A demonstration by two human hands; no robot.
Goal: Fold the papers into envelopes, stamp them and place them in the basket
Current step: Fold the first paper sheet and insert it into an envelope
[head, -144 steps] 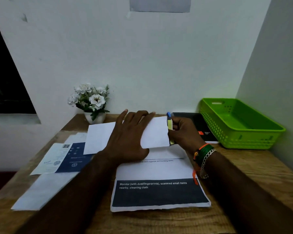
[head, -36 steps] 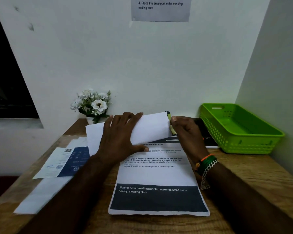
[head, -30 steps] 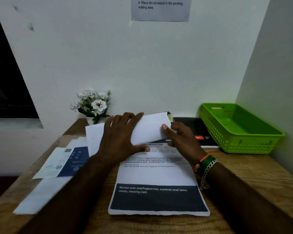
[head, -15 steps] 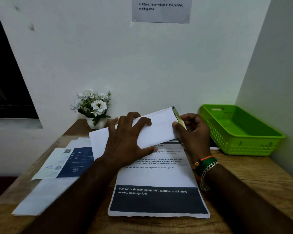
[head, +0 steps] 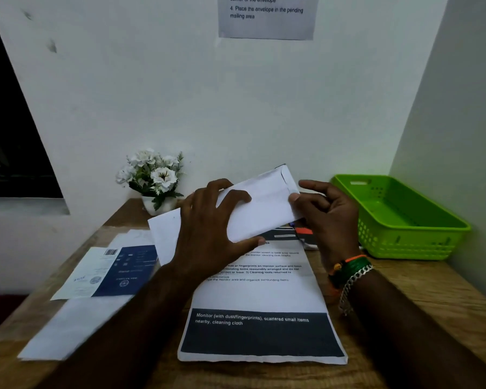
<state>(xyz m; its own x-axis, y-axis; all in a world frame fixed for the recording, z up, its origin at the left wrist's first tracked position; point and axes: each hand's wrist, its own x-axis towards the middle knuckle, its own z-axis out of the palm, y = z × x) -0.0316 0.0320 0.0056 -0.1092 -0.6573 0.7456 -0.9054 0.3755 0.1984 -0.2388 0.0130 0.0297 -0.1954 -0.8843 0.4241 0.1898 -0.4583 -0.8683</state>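
Folded white paper envelope (head: 260, 209) held up off the wooden desk (head: 421, 290), tilted, right end higher than left. Left hand (head: 211, 234) spread over its left half, fingers on the front face, thumb curled under the lower edge, gripping it. Right hand (head: 324, 214) at the right end, thumb tip pressed on the envelope's right edge, other fingers curled behind; pinches that end. Cannot tell whether anything else sits between those fingers. Narrow flap crease visible along the envelope's right end.

Directly below, lying flat on desk: printed white sheet with dark band and white text (head: 260, 313), near edge ragged. Partly under the envelope's left end, a plain white sheet (head: 164, 234). Further left, a blue-and-white printed leaflet with barcode (head: 110, 272), overlapping another plain white paper (head: 73, 327) that reaches toward the near left desk edge.

Bright green perforated plastic basket (head: 404, 242) at far right of desk, against the side wall, well apart from envelope; nothing seen inside. Black booklet with red patch (head: 305, 234) just left of basket, mostly hidden behind right hand.

Small white pot of white artificial flowers (head: 155, 178) at back left of desk, against wall. Grey printed instruction notice (head: 267, 18) stuck on wall above. Orange and green bands plus silver chain bracelet (head: 351, 273) on right wrist.
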